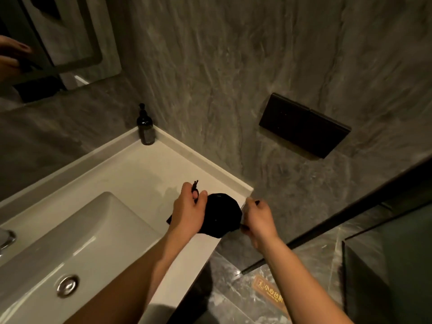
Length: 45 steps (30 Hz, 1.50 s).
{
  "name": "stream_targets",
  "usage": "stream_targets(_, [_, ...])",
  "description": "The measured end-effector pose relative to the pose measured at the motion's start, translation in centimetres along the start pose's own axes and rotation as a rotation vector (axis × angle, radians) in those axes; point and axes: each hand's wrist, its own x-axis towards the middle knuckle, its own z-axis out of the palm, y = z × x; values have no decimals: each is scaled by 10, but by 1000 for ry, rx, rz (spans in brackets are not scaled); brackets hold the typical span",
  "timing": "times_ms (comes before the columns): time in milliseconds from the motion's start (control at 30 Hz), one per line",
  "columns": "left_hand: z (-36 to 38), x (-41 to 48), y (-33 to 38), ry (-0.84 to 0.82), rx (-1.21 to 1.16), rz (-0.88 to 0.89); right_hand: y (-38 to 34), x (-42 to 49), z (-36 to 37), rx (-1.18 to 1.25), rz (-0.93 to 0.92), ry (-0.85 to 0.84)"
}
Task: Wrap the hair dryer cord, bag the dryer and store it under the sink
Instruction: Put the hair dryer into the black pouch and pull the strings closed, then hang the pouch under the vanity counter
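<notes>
A black drawstring bag [221, 215], bulging with something hidden inside, rests on the white counter [145, 174] near its right front corner. My left hand [188, 211] sits on the bag's left side and pinches a black drawstring end [195, 187] between thumb and fingers. On the bag's right side, my right hand [258, 220] is closed on the other drawstring, pulled out past the counter's edge. The hair dryer and its cord are not visible.
A white basin [77, 244] with a metal drain [67, 285] lies to the left, a chrome tap [5, 239] at the frame edge. A dark pump bottle [145, 127] stands in the back corner. Black wall plate [304, 128], grey marble walls, a mirror at top left, floor with a caution sticker [272, 293].
</notes>
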Motion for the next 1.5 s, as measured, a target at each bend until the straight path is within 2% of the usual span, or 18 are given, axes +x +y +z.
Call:
stream_targets(67, [11,-15,-22,6,-107,-152,28,-12,3,22,164,-59])
stream_targets(167, [30,-39,-59,-59,-399,-388,59,-27,7,213,390,-160])
stream_targets(300, [45,-56,-88,-125,-671,-620,82,-39,12,372,528,-328])
stream_targets(400, [48,-61,-99,-178,-678,-645,92,-44,9,368,512,-418])
stream_targets(500, [48,-67,-108,-260,-674,-629,93,-53,-3,254,456,-474])
stream_targets(600, [50,-72,-119,-340,-708,-649,100,-55,-9,124,342,-377])
stream_targets(700, [51,-76,-128,-348,-701,-720,110,-54,-7,-42,230,-281])
stream_targets(800, [48,-80,-134,-313,-629,-751,116,-51,-7,-38,247,-223])
stream_targets(967, [47,-95,-137,-277,-517,-665,131,-46,-19,216,358,-217])
stream_targets(1100, [56,-112,-148,-333,-229,-445,137,-52,-49,333,347,-264])
stream_targets(1300, [86,-145,-154,-173,183,-98,159,-39,-133,313,293,-250])
stream_targets(1433, [115,-170,-140,-130,503,171,178,-25,-194,241,271,-275])
stream_targets(1500, [129,-181,-132,-64,600,178,188,-17,-217,217,277,-298])
